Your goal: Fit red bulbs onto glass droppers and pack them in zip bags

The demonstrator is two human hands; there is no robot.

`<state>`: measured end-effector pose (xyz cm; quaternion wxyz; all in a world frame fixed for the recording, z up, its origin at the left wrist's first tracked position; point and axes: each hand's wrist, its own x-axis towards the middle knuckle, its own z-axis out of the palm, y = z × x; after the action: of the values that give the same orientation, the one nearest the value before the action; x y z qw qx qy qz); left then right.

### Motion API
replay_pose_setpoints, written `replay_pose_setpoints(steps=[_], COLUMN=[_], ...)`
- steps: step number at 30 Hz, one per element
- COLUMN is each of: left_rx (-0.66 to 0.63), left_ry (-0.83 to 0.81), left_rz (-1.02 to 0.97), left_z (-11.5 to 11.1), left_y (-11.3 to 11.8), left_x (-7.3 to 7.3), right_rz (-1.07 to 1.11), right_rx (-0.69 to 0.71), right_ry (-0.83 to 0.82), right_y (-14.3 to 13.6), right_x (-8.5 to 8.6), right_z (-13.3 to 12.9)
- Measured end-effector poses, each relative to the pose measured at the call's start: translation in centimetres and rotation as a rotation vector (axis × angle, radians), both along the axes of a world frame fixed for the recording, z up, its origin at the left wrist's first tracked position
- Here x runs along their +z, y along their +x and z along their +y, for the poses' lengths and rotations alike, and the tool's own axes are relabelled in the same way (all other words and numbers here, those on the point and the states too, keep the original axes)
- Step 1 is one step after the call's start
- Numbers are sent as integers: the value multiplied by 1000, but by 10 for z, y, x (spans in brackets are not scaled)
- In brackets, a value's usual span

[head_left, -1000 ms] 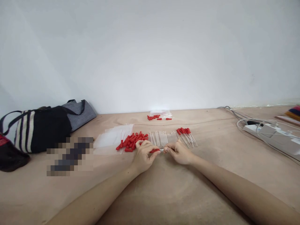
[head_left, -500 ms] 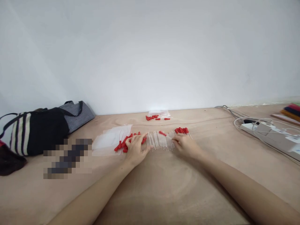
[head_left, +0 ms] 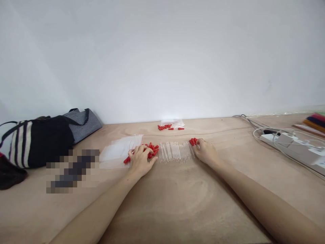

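My left hand (head_left: 140, 159) rests over a pile of red rubber bulbs (head_left: 153, 149), its fingers bent and spread apart; whether it grips one is hard to see. A row of thin clear tubes (head_left: 175, 151) lies side by side between the two hands. At the right end of that row, my right hand (head_left: 204, 149) has its fingers closed at a cluster of red-capped tubes (head_left: 193, 141). What its fingertips pinch is partly hidden. Flat clear plastic bags (head_left: 116, 152) lie left of the bulb pile.
Farther back lie more red bulbs (head_left: 165, 127) and a small clear bag (head_left: 172, 122). Black and striped bags (head_left: 50, 140) stand at left, near a blurred dark object (head_left: 76, 171). A white power strip (head_left: 297, 145) with cables and coloured stacked items (head_left: 317, 121) are at right.
My left hand has shifted left, onto the bulbs. My right hand has moved slightly right and up to the capped cluster. The red bulb over the clear tubes is no longer there.
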<state>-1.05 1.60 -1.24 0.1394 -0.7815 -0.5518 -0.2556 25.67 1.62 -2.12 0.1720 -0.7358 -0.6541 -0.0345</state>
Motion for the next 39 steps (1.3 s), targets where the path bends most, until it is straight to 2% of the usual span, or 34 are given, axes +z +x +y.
replay_pose_setpoints(steps=[9, 16, 20, 23, 27, 29, 31, 33, 36, 39], left_rx=[15, 0, 13, 16, -7, -36, -114, -248, -417, -439], left_ry=[65, 85, 75, 75, 84, 104, 114, 77, -48, -123], left_rz=[63, 167, 154, 134, 48, -40, -125, -184, -237, -263], left_z=[4, 8, 11, 13, 13, 10, 5, -1, -10, -13], left_y=[5, 11, 14, 14, 14, 14, 16, 18, 21, 24], left_x=[-2, 0, -2, -5, -4, -1, 2, 3, -3, -11], right_rz=[-102, -40, 15, 115, 320, 413, 505, 562, 519, 412], right_rx=[13, -30, -49, -43, 76, 156, 241, 354, 508, 581], right_ry=[-105, -200, -183, -86, 153, 205, 211, 201, 232, 249], right_y=[-16, -19, -21, -19, -12, -6, -2, -1, -7, -20], right_x=[8, 10, 10, 10, 6, 2, -1, -3, -2, -3], right_z=[3, 7, 8, 6, 2, -1, -6, -12, -21, -29])
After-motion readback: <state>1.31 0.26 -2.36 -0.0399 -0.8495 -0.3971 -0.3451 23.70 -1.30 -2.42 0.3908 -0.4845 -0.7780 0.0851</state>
